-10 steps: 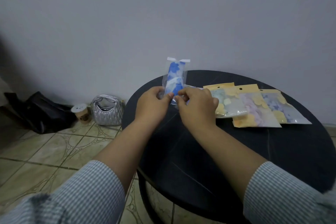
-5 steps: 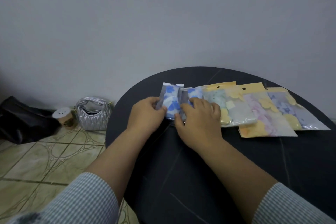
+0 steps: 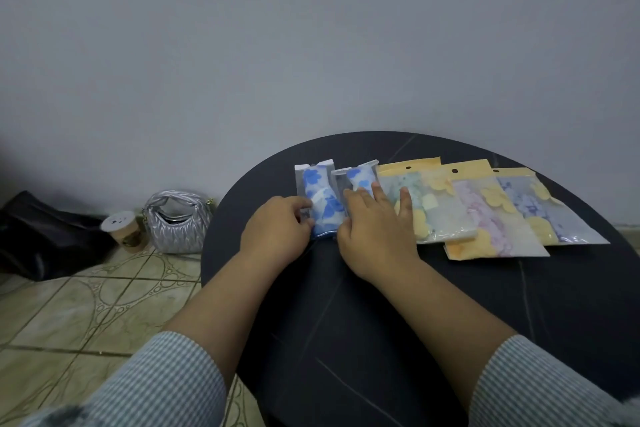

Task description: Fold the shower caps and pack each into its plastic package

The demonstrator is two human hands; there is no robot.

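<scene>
Where the two blue-flowered packets lay side by side at the far left of the round black table [image 3: 433, 322], the work centred on the left packet [image 3: 317, 199], a clear glossy sleeve with a folded blue-and-white shower cap [image 3: 320, 208] bunched inside and a white flap at its top. The left hand [image 3: 277, 236] curled its fingers against that packet's near left corner, apparently pinching it flat to the tabletop, probably to line it up with its neighbour. The right hand [image 3: 372, 234] lay spread and relaxed, fingers straight, pressing on the second blue packet [image 3: 360, 177] and reaching onto the green packet [image 3: 429, 204] beside it, seemingly to keep the slippery row from sliding. Further right, overlapping like tiles, sat a pink packet [image 3: 485, 218] and a blue-purple packet [image 3: 540, 208], all three with matte yellow header cards and frosted film. On the patterned floor tiles beyond stood a quilted silver handbag [image 3: 178, 222], a lidded paper cup [image 3: 123, 230] and a black bag [image 3: 45, 236].
</scene>
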